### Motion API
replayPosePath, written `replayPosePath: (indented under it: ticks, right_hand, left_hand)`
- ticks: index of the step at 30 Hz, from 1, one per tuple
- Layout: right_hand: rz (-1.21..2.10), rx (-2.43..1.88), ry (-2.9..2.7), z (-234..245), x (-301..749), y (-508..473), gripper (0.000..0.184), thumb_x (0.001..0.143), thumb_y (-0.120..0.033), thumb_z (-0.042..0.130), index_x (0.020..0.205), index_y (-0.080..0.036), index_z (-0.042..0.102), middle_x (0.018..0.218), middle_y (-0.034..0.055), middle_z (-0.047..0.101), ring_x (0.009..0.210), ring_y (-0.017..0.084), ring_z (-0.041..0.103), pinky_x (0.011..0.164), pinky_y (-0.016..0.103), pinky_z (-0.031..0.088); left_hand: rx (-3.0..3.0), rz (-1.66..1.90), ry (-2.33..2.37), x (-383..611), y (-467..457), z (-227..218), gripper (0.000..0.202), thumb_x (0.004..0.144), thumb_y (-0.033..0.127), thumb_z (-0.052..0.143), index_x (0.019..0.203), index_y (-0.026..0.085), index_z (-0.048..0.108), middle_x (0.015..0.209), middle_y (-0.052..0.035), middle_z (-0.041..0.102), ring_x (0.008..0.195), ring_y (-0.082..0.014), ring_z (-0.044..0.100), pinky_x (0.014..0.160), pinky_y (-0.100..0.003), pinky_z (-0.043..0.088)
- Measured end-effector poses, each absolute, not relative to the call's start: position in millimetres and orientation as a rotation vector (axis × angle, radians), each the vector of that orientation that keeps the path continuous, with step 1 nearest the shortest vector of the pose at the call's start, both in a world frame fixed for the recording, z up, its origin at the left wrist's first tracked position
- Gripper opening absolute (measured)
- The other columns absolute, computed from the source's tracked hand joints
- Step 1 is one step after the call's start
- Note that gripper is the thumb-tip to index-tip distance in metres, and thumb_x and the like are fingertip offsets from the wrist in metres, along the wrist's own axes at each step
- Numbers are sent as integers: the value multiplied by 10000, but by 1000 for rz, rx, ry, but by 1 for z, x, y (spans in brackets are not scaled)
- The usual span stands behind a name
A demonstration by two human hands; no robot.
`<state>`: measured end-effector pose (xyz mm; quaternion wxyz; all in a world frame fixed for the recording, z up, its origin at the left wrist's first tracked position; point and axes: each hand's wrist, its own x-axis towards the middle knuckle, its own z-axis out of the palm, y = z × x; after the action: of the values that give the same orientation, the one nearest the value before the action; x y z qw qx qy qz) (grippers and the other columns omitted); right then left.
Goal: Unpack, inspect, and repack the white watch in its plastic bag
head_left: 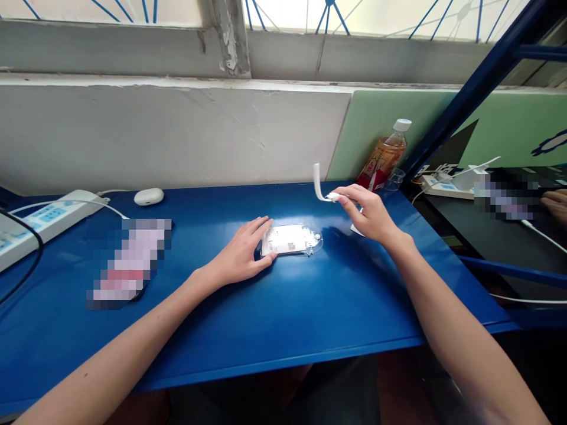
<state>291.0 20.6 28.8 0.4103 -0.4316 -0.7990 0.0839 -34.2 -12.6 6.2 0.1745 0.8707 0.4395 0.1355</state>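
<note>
My left hand [243,252] lies flat on the blue table [283,319], fingers stretched out and pressing the left edge of a clear plastic packet [290,240] with a white printed label. My right hand [365,213] hovers just right of the packet and pinches a small white part with a curled white strip [318,183] rising from it. A bit of white paper shows under the right hand.
A white power strip [48,219] with cables lies at the far left, a white mouse-shaped case [149,196] behind it. A tea bottle [384,158] stands at the back right. Another person's hand [556,203] and a second power strip [445,184] are on the neighbouring desk.
</note>
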Motion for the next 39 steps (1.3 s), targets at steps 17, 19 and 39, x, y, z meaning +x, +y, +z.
replayPosePath:
  ticks: [17,19,39]
  right_hand:
    - [631,-918,-1742,38,239,-16,206,752,-381,816,780,-201,718,710,15,721,609,153,623,547,277,481]
    - [724,-935,-1634,40,237,-19,252,690,-397,858,701,-196,706,611,-4,670,514,129,552,464,262,419]
    - [2086,-460,-971,43,196,3,592,1026,-534,197,1283,-175,590,1335,107,668,1181,224,657,1074,414,463]
  left_hand:
    - [2551,706,920,24,-25,35,363,1010,334,501,1325,159,548,1392,-152,557,1206,-295,598,977,-436,508]
    - [2442,718,828,24,-30,34,275,1043,285,425,1185,156,621,1232,-120,654,1091,-248,642,925,-381,517]
    - [716,578,532,47,-50,32,373,1058,335,408,1055,76,676,980,-156,743,833,-237,757,798,-358,589]
